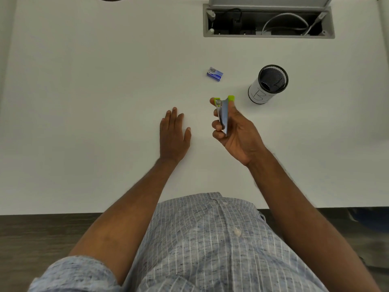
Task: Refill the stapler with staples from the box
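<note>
Head view: cup (267, 85) beside stapler (223, 114)

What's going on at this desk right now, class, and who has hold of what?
A person seated at a white desk grips a small silver stapler with green tips in the right hand, lifted off the surface. The left hand rests flat and open on the desk, holding nothing. The blue staple box lies untouched farther back, apart from both hands. A black mesh pen cup stands to its right. Refilling looks not yet begun.
</note>
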Demonstrator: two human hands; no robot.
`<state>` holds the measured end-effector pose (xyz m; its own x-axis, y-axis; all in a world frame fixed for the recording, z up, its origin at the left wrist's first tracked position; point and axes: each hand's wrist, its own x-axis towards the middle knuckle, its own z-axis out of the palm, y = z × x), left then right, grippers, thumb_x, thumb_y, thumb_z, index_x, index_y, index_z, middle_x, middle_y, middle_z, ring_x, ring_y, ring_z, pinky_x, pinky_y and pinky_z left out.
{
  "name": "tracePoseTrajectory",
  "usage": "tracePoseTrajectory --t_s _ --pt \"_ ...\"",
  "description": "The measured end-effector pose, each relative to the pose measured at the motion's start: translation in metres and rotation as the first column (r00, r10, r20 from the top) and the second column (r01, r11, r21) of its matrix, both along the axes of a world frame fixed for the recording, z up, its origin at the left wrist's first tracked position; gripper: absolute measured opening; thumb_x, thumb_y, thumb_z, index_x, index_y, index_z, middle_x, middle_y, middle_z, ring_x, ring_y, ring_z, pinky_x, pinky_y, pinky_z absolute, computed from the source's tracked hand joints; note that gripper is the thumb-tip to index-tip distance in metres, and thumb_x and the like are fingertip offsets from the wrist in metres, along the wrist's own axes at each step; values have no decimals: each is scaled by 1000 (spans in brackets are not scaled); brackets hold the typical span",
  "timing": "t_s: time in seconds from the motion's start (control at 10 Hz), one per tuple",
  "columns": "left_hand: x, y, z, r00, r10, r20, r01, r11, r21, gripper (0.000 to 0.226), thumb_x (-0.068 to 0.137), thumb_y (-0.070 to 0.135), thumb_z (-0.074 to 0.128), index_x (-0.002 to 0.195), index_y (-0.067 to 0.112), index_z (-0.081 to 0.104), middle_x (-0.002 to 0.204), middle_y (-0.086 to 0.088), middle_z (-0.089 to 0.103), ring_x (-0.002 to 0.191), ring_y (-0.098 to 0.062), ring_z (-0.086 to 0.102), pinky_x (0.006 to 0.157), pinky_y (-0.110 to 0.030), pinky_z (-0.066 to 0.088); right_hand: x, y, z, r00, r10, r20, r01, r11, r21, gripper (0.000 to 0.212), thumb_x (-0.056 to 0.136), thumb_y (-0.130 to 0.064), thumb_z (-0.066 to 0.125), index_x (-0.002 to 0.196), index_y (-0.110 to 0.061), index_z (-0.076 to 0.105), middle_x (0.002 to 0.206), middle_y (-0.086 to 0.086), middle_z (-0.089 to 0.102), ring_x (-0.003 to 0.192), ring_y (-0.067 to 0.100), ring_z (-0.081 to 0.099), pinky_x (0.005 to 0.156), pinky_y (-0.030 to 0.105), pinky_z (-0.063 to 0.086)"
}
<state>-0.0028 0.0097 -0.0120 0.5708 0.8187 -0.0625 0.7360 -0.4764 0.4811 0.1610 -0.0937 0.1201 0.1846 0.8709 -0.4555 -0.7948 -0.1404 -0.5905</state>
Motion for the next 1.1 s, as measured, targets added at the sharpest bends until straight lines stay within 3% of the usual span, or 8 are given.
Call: tracePoseTrajectory --t_s 0.1,0.2,0.3,0.4,0.5,0.7,0.9,1.1 --pt "-1 0 0 1000 -5 6 5 1000 4 55 100 31 47 149 6 42 165 -15 25 155 -32 18 126 -44 12 -1 -3 -28 744 162 649 -24 976 -215 37 104 -23 57 141 -19 54 111 -5 54 84 2 54 77 18 47" --pt "-2 -1 0 1000 -10 5 10 1000 7 56 101 32 47 150 6 41 166 -14 24 155 -31 17 126 -44 11 -6 -5 -49 422 261 869 3 957 -289 43 99 -16 65 140 -17 53 124 2 51 99 -6 53 89 8 42" --pt "-1 -1 2 1000 -10 -7 10 1000 11 56 101 32 47 151 7 40 166 -14 23 155 -30 17 126 -44 12 -13 -5 -80 257 252 933 120 949 -290 41 91 -14 73 128 -13 56 120 1 51 99 8 53 86 15 44" --pt "-1 0 2 1000 -13 -13 13 1000 11 55 102 31 47 151 6 40 166 -14 23 155 -31 17 126 -44 13 -16 -2 -95 231 246 941 187 938 -291 38 88 -16 75 122 -14 57 115 -3 53 101 15 53 86 27 48" --pt "-1 1 1 999 -24 -23 24 1000 9 54 102 29 47 150 5 41 166 -15 23 155 -31 17 126 -45 13 -19 2 -110 123 293 948 199 929 -313 38 88 -21 77 122 -15 60 115 1 59 103 17 50 86 32 47" --pt "-2 0 4 999 -26 -43 26 1000 2 55 103 30 45 152 6 38 167 -14 21 156 -30 15 126 -45 13 -24 5 -116 11 340 941 211 919 -334 36 88 -26 77 120 -17 63 114 2 63 102 24 53 83 34 42" --pt "-2 1 5 999 -28 -38 28 1000 9 54 104 30 44 152 6 38 167 -14 20 156 -30 14 127 -44 12 -23 5 -116 -4 351 937 205 917 -342 40 84 -24 79 120 -16 63 115 2 62 104 24 52 86 36 42" --pt "-2 1 4 1000 -15 -17 16 999 31 54 104 29 45 151 6 39 166 -15 22 155 -31 15 126 -44 12 -18 2 -116 -20 312 950 190 934 -303 47 85 -37 78 122 -15 61 117 4 59 103 21 52 86 34 42"
